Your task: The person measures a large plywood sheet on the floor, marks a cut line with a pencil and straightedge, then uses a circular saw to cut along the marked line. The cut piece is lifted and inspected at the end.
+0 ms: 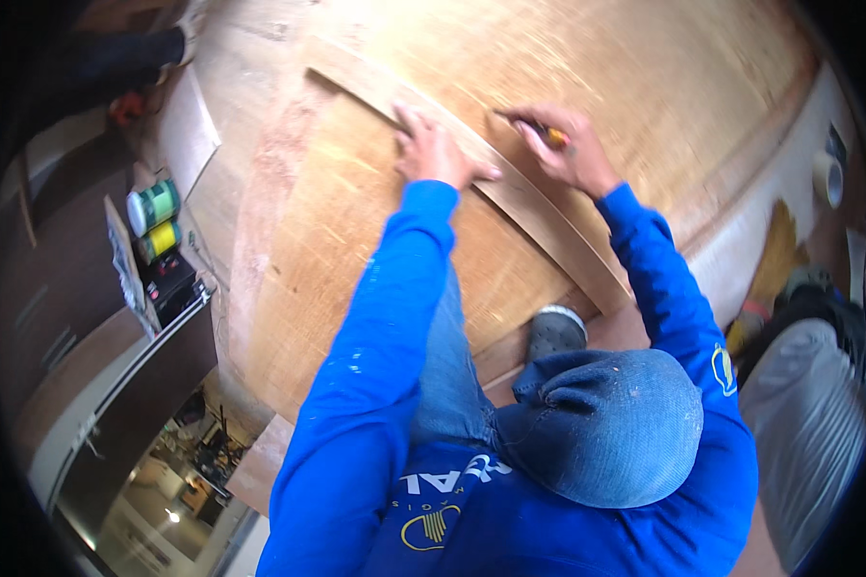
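A long, straight wooden strip (544, 213) lies slantwise across a large plywood sheet (356, 231). My left hand (438, 152) presses on the strip with its fingers and thumb spread, thumb towards the right. On the strip's far side, my right hand (570, 154) pinches a pencil (554, 137) that shows yellow and dark between the fingers. The pencil's tip points left, at the plywood close to the strip's edge; whether it touches the wood I cannot tell.
Green and yellow spools (160, 238) stand at the left beside dark panels. My bent knee (606, 423) and a dark shoe (556, 332) are near the strip's lower end. A tape roll (827, 180) lies at the right, above another person's grey-clothed leg (808, 413).
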The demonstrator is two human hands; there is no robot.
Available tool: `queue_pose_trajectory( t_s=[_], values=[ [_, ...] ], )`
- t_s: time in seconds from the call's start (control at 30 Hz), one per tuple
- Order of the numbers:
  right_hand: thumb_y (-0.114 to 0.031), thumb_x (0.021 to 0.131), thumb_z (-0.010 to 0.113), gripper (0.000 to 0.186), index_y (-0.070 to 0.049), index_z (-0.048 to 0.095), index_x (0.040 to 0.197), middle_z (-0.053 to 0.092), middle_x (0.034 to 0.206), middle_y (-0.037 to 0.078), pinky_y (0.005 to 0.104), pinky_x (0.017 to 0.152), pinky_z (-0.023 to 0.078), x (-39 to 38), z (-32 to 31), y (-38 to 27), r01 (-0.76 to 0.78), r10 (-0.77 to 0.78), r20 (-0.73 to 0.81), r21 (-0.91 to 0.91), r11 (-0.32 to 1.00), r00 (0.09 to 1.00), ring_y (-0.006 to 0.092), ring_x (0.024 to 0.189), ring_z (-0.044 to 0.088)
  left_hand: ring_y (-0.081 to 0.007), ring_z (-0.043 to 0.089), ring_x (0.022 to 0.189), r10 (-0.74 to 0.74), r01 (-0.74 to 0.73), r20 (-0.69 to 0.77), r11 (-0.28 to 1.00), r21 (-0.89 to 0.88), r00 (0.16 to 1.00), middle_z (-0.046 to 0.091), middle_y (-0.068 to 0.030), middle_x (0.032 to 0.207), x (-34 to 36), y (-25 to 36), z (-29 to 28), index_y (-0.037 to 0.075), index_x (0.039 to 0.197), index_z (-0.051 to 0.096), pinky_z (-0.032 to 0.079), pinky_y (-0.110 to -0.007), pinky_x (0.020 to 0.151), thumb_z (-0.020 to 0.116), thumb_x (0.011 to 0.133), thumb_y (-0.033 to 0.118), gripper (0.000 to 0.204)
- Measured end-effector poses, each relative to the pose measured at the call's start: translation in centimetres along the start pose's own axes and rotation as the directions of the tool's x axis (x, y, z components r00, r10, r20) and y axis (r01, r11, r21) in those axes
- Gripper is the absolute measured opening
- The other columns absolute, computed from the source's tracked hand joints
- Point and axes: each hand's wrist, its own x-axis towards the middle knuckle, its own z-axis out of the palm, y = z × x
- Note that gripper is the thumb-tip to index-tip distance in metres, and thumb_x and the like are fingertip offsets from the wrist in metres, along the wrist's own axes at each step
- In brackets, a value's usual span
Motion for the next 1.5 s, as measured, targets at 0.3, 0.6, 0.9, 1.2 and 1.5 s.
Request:
queue_pose_trajectory(
  t_s=[0.3, 0.6, 0.9, 1.2, 1.5],
  values=[
    [0.001, 0.09, 0.07, 0.027, -0.002, 0.074, 0.117, 0.072, 0.096, 0.016, 0.0393, 0.076, 0.058, -4.2, 0.9, -0.9, 0.044, -0.038, 0.056, -0.12, 0.992, 0.998, 0.0328, 0.085, 0.072, -0.0499, 0.03, 0.155, -0.073, 0.084, 0.121, 0.993, -0.086, 0.99, 0.008, -0.03, 0.174, -0.3, 0.9, -1.1, -0.01, 0.162, 0.024, 0.045, -0.067, 0.112, 0.106, 0.052, 0.042, 0.147],
    [-0.016, 0.095, 0.067, 0.027, -0.006, 0.077, 0.118, 0.075, 0.107, 0.02, 0.0441, 0.086, 0.059, 15.2, 11.9, 1.3, 0.217, -0.213, 0.074, -0.039, 0.975, 0.974, 0.0379, 0.095, 0.073, -0.0467, 0.03, 0.156, -0.065, 0.069, 0.149, 0.997, -0.024, 0.987, 0.006, -0.0253, 0.176, -0.2, 0.7, -1.3, -0.006, 0.166, 0.016, 0.05, -0.067, 0.108, 0.103, 0.051, 0.053, 0.155],
    [-0.007, 0.095, 0.069, 0.022, -0.003, 0.077, 0.114, 0.075, 0.1, 0.018, 0.0412, 0.081, 0.059, 6.7, 5.4, 0.3, 0.146, -0.143, 0.126, -0.016, 0.989, 0.982, 0.0343, 0.09, 0.074, -0.0477, 0.029, 0.156, -0.046, 0.057, 0.103, 0.993, -0.107, 0.994, 0.004, -0.0253, 0.176, 0.0, 0.3, -0.6, -0.008, 0.164, 0.021, 0.049, -0.068, 0.108, 0.105, 0.051, 0.045, 0.15],
    [-0.011, 0.096, 0.068, 0.023, -0.005, 0.076, 0.117, 0.076, 0.106, 0.018, 0.0422, 0.084, 0.059, 11.7, 10.6, 1.1, 0.199, -0.2, -0.011, -0.013, 0.98, 0.98, 0.0364, 0.095, 0.074, -0.0468, 0.032, 0.155, -0.053, 0.056, 0.172, 0.998, -0.009, 0.984, 0.007, -0.0256, 0.175, -0.1, 0.5, -0.7, -0.008, 0.164, 0.023, 0.052, -0.065, 0.107, 0.102, 0.052, 0.053, 0.15],
    [-0.017, 0.098, 0.068, 0.025, -0.008, 0.078, 0.119, 0.077, 0.112, 0.015, 0.0392, 0.089, 0.06, 15.3, 13.5, 1.4, 0.109, -0.11, -0.001, 0.135, 0.985, 0.994, 0.0293, 0.1, 0.075, -0.0435, 0.035, 0.153, -0.063, 0.062, 0.098, 0.998, 0.015, 0.993, 0.013, -0.0264, 0.174, 0.0, 0.6, -0.8, -0.006, 0.163, 0.026, 0.053, -0.063, 0.107, 0.103, 0.05, 0.054, 0.149]
  ],
)
